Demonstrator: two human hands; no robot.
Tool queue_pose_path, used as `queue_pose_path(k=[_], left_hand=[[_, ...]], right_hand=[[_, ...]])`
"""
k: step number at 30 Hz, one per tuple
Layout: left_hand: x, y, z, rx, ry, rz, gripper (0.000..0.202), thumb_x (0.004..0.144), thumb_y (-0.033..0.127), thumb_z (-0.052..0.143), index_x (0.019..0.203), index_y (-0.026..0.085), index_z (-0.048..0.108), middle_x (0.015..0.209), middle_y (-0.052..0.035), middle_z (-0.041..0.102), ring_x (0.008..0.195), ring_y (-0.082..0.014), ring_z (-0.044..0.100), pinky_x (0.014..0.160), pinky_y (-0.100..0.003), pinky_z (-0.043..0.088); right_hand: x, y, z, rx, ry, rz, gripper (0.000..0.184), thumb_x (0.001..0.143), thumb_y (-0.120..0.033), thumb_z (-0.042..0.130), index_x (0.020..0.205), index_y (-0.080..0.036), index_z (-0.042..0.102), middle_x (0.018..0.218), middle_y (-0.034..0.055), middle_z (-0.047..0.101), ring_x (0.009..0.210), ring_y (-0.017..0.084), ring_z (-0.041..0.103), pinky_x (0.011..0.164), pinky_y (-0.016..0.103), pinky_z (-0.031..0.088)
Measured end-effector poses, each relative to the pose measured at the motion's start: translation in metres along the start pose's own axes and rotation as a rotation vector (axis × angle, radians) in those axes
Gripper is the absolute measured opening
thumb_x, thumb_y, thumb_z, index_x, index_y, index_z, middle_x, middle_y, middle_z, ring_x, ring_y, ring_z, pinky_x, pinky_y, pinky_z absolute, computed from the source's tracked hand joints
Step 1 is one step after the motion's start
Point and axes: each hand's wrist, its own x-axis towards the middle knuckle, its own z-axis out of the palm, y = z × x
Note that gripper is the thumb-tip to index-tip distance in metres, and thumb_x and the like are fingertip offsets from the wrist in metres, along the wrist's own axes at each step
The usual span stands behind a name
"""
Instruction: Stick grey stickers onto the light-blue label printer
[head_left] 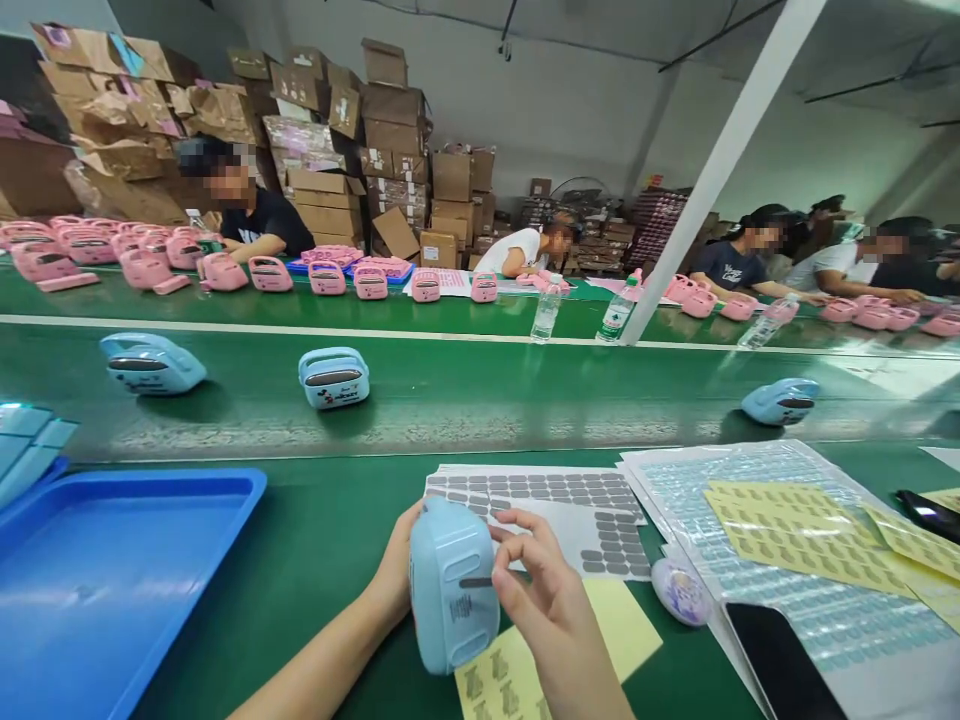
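Note:
My left hand [395, 570] grips a light-blue radio-shaped case [442, 590] from its left side, its fingers partly hidden behind it. The case is turned so that a ribbed face with small printed text shows. At its right edge, the thumb and index finger of my right hand [536, 590] are pinched together beside a thin dark-grey strip [474, 582] on that face. Whether the fingertips hold the strip or something else cannot be made out. Behind the hands lie sheets of grey rounded stickers [615, 545]. A yellow sticker sheet [622, 630] lies partly under the right hand.
A blue tray [247, 490] lies at left, a phone [780, 660], clear sticker sheets [840, 630] and a purple-white round object [681, 592] at right. Blue cases [335, 378] stand on the belt [480, 390]. Beyond are bottles [546, 310], pink cases [270, 275] and several co-workers.

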Motion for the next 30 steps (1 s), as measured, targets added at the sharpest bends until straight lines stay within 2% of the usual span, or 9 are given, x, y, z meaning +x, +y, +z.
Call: queue_pose_path(k=[3, 9, 15, 19, 25, 30], left_hand=[[-0.001, 0.001, 0.001, -0.095, 0.013, -0.062, 0.022, 0.064, 0.032, 0.07, 0.067, 0.017, 0.054, 0.06, 0.0043, 0.054, 0.054, -0.0103, 0.045, 0.059, -0.025, 0.042], [-0.005, 0.006, 0.005, -0.136, 0.019, -0.134, 0.02, 0.064, 0.03, 0.07, 0.067, 0.018, 0.054, 0.057, 0.0054, 0.054, 0.055, -0.0106, 0.046, 0.058, -0.024, 0.041], [-0.009, 0.012, 0.008, -0.114, 0.022, -0.099, 0.018, 0.065, 0.029, 0.068, 0.066, 0.017, 0.054, 0.057, 0.0054, 0.053, 0.054, -0.0097, 0.044, 0.058, -0.023, 0.04], [-0.009, 0.012, 0.007, -0.019, 0.017, -0.054, 0.017, 0.064, 0.026, 0.067, 0.065, 0.017, 0.052, 0.058, 0.0061, 0.051, 0.056, -0.0092, 0.043, 0.056, -0.022, 0.039], [-0.008, 0.011, 0.006, 0.008, -0.016, -0.045, 0.017, 0.069, 0.029, 0.064, 0.064, 0.017, 0.052, 0.059, 0.0056, 0.05, 0.056, -0.009, 0.043, 0.059, -0.022, 0.039], [-0.009, 0.012, 0.007, 0.017, -0.018, -0.029, 0.015, 0.067, 0.026, 0.065, 0.066, 0.017, 0.053, 0.06, 0.0052, 0.052, 0.057, -0.0092, 0.043, 0.059, -0.022, 0.039]], right_hand=[[-0.001, -0.006, 0.004, -0.011, 0.06, 0.068, 0.028, 0.08, -0.047, 0.062, 0.071, -0.02, 0.058, 0.127, 0.0087, 0.041, 0.12, 0.025, 0.05, 0.083, 0.027, 0.053], [-0.006, -0.018, 0.005, -0.191, 0.03, 0.139, 0.027, 0.084, -0.046, 0.055, 0.072, -0.022, 0.056, 0.129, 0.0044, 0.037, 0.112, 0.023, 0.051, 0.08, 0.027, 0.048], [-0.006, -0.021, 0.006, -0.275, 0.03, 0.098, 0.021, 0.086, -0.039, 0.052, 0.073, -0.023, 0.055, 0.126, 0.0039, 0.04, 0.117, 0.023, 0.047, 0.078, 0.026, 0.045], [-0.005, -0.023, 0.006, -0.315, 0.037, 0.095, 0.021, 0.086, -0.04, 0.051, 0.074, -0.022, 0.055, 0.125, 0.006, 0.043, 0.123, 0.024, 0.042, 0.073, 0.025, 0.047], [-0.006, -0.024, 0.004, -0.274, 0.029, 0.113, 0.021, 0.088, -0.038, 0.05, 0.074, -0.022, 0.053, 0.126, 0.0053, 0.042, 0.125, 0.022, 0.041, 0.076, 0.023, 0.048], [-0.007, -0.022, 0.003, -0.291, 0.019, 0.109, 0.023, 0.087, -0.04, 0.051, 0.073, -0.021, 0.054, 0.125, 0.0064, 0.042, 0.109, 0.021, 0.051, 0.071, 0.025, 0.047]])
